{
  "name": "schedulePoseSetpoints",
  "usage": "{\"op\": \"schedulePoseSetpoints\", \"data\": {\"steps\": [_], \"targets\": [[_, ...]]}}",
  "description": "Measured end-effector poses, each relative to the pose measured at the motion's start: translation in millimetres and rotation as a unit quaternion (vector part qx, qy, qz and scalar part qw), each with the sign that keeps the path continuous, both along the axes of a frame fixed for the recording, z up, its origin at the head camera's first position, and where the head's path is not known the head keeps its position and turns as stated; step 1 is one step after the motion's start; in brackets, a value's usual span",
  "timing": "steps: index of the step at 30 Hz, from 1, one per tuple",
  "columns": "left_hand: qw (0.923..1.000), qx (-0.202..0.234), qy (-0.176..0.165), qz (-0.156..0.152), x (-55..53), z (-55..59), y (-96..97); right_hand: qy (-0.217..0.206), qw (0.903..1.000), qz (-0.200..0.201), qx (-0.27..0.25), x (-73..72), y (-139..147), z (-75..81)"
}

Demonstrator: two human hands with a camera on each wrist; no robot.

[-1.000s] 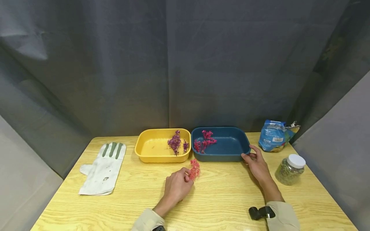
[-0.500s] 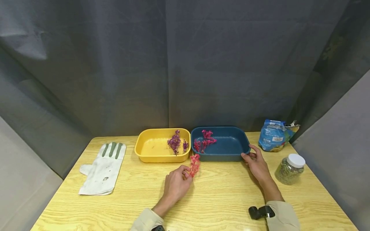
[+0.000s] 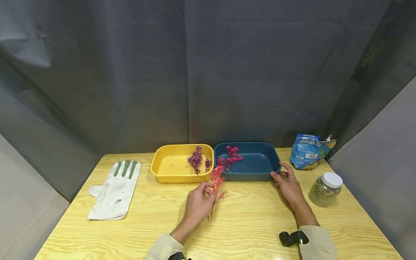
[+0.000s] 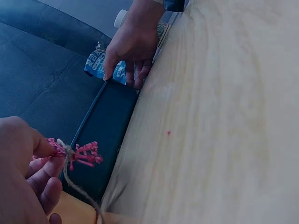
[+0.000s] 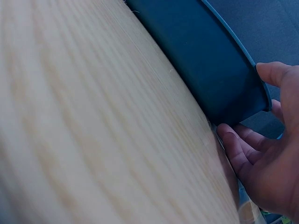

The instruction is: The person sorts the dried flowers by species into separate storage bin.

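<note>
My left hand [image 3: 198, 202] pinches a sprig of pink dried flowers [image 3: 217, 175] between thumb and fingers. Its bloom overlaps the blue tray's near left corner in the head view, and its stems point toward me. A strand of twine [image 4: 74, 184] hangs from the sprig in the left wrist view. My right hand [image 3: 289, 186] holds the near right corner of the blue tray [image 3: 248, 177], thumb at the rim and other fingers round the side. Magenta dried flowers [image 3: 234, 155] lie inside that tray. Beside it, the yellow tray [image 3: 180, 178] contains purple dried flowers [image 3: 195, 160].
At the left lies a white work glove [image 3: 115, 196] with green finger stripes. A blue bag [image 3: 303, 153] stands at the back right, with a white-lidded jar [image 3: 323, 193] of green bits nearer me. A dark curtain [image 3: 208, 72] hangs behind the wooden table [image 3: 250, 231].
The pink sprig has moved up toward the trays and tilted upright, its stems now showing below the left hand. My right hand keeps its place on the blue tray.
</note>
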State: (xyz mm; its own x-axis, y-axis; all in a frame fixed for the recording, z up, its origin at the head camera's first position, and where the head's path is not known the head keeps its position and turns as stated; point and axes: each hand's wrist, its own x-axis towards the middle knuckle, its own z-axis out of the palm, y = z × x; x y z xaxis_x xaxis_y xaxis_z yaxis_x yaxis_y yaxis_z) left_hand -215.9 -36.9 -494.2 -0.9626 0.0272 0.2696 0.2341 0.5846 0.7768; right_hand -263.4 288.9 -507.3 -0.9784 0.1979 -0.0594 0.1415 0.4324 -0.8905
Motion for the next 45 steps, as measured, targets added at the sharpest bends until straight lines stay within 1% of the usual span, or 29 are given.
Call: {"op": "schedulePoseSetpoints", "data": {"steps": [4, 7, 18, 21, 27, 33, 41, 45], "targets": [[0.9999, 0.011, -0.008, 0.0, -3.2, 5.4, 0.1, -0.002, 1.0, -0.001, -0.001, 0.2, 0, 0.4], [0.9999, 0.015, -0.006, 0.001, -6.9, 9.3, 0.1, -0.004, 1.0, -0.001, -0.001, 0.6, 0, 0.9], [0.9998, 0.009, 0.019, -0.002, -24.7, 21.6, 7.8, -0.007, 1.0, -0.004, -0.001, 0.5, -1, 1.7], [0.9996, 0.014, 0.025, -0.007, -29.8, 24.5, 11.5, -0.009, 1.0, -0.003, -0.004, 0.3, -1, 1.2], [0.9984, 0.016, 0.051, -0.02, -42.2, 28.6, 22.0, -0.01, 0.9999, -0.001, -0.004, 0.4, 0, 1.3], [0.9983, 0.006, 0.057, -0.007, -55.5, 32.8, 34.9, -0.012, 0.9999, -0.005, 0.002, 1.2, 1, 1.6], [0.9977, -0.023, 0.061, 0.02, -78.6, 40.8, 47.2, -0.012, 0.9998, -0.009, 0.011, 1.0, 2, 1.1], [0.9977, -0.025, 0.058, 0.025, -88.1, 45.6, 52.1, -0.011, 0.9999, -0.003, 0.007, 0.2, 1, 0.4]]}}
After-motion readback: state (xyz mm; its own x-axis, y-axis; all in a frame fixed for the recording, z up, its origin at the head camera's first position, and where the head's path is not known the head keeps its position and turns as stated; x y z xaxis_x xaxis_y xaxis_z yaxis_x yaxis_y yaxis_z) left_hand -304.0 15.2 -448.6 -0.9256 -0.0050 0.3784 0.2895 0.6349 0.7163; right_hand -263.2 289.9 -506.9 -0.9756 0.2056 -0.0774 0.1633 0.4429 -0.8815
